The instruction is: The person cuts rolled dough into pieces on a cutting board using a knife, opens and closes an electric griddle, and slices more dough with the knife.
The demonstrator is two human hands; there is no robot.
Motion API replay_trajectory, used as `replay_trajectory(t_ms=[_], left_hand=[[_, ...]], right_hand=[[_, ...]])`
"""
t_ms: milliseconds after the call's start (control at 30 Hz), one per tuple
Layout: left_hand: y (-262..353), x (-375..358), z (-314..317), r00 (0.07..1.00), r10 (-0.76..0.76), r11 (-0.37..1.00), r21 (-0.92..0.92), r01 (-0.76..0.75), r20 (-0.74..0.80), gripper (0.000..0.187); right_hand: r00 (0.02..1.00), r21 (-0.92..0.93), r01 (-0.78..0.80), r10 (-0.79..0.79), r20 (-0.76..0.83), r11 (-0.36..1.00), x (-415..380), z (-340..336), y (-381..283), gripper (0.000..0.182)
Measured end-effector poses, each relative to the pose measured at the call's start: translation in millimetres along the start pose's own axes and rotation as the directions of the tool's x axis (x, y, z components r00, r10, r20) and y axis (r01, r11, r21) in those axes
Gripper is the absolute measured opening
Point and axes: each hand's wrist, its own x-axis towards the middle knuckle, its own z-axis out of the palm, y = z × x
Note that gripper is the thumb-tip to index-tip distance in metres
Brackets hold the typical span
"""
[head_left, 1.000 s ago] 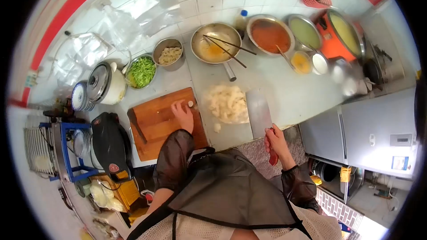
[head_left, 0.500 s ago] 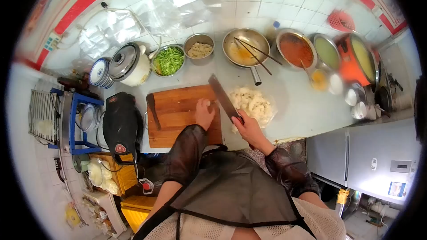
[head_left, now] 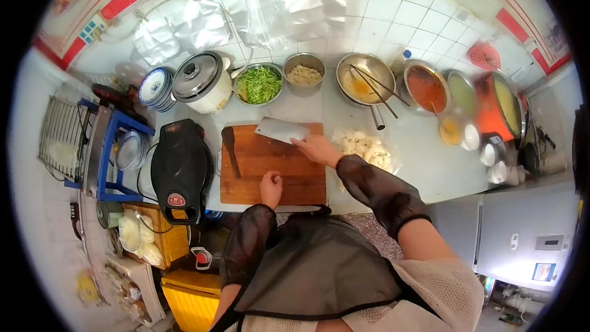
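A wide metal cleaver lies nearly flat over the back edge of the wooden cutting board, with my right hand closed on its handle end. My left hand is over the board's front part, its fingers curled together; whether they hold something small cannot be made out. On the left of the board rests a dark wooden utensil. To the right of the board, pale food pieces lie in a clear plastic bag.
Behind the board stand a rice cooker, a bowl of chopped greens, a metal bowl and a pan with chopsticks. A black electric appliance is at left, and a pot of red sauce at back right.
The cleaver has swung from upright beside the board to flat over its back edge, with my right hand. My left hand has moved toward the board's front. The view has shifted.
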Motion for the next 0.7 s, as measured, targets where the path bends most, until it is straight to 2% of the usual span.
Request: replay_trajectory(t_ms=[67,100,167,200,267,300,367,400,433,467,500,533,600,633,700], left_hand=[[-25,-4,-9,0.999,-0.032,0.974,-0.224,0.025,-0.026,0.014],[-25,-4,-16,1.0,-0.024,0.974,-0.225,0.019,-0.019,0.014],[-15,-20,-34,0.988,-0.148,0.956,-0.263,0.134,-0.035,0.015],[-10,-27,-40,0.986,-0.168,0.952,-0.261,0.157,-0.017,0.015],[-3,-35,-48,0.98,-0.194,0.878,-0.453,0.156,-0.037,0.017],[-4,-43,-52,0.977,-0.212,0.872,-0.455,0.18,-0.02,0.017],[0,-42,-55,0.975,-0.221,0.798,-0.571,0.194,0.024,0.019],[10,-42,-51,0.975,-0.221,0.794,-0.576,0.194,0.024,0.019],[24,-40,-48,0.968,-0.245,0.76,-0.61,0.224,0.051,0.021],[40,-36,-41,0.962,-0.263,0.725,-0.642,0.25,0.078,0.022],[60,-30,-29,0.963,-0.257,0.723,-0.645,0.247,0.081,0.022],[84,-24,-12,0.964,-0.213,0.728,-0.633,0.264,0.157,0.022],[118,-10,37,0.957,-0.115,0.762,-0.595,0.256,0.265,0.022],[128,-1,67,0.953,-0.063,0.79,-0.568,0.229,0.298,0.022],[131,20,127,0.94,0.045,0.895,-0.432,0.112,0.337,0.025]], right_hand=[[0.996,-0.067,0.086,-0.087,-0.012,0.994,30,21,17,0.041],[0.997,-0.071,0.077,-0.078,-0.017,0.995,42,25,25,0.041],[0.998,-0.064,-0.054,0.057,0.039,0.996,57,40,41,0.036],[0.983,0.037,-0.174,0.171,0.069,0.984,71,63,59,0.034],[0.996,-0.171,0.091,-0.088,0.024,0.981,63,45,63,0.032],[0.996,-0.162,0.084,-0.078,0.045,0.983,42,44,56,0.032],[0.961,-0.089,0.196,-0.209,-0.179,0.977,-6,29,43,0.029],[0.994,0.021,-0.024,0.021,0.112,0.999,-44,1,12,0.027],[0.95,-0.034,-0.043,0.052,0.308,0.998,-78,-3,2,0.026],[0.968,-0.11,-0.014,0.04,0.246,0.994,-119,18,3,0.024],[0.995,-0.142,0.068,-0.056,0.083,0.988,-149,18,-1,0.02],[0.995,-0.142,0.059,-0.047,0.084,0.988,-165,28,-1,0.02],[0.992,0.117,-0.002,0.016,-0.127,0.993,-184,51,10,0.022],[0.992,0.118,0.0,0.015,-0.127,0.993,-190,51,13,0.022],[0.986,0.164,-0.133,0.113,0.125,0.977,-195,51,12,0.028]])
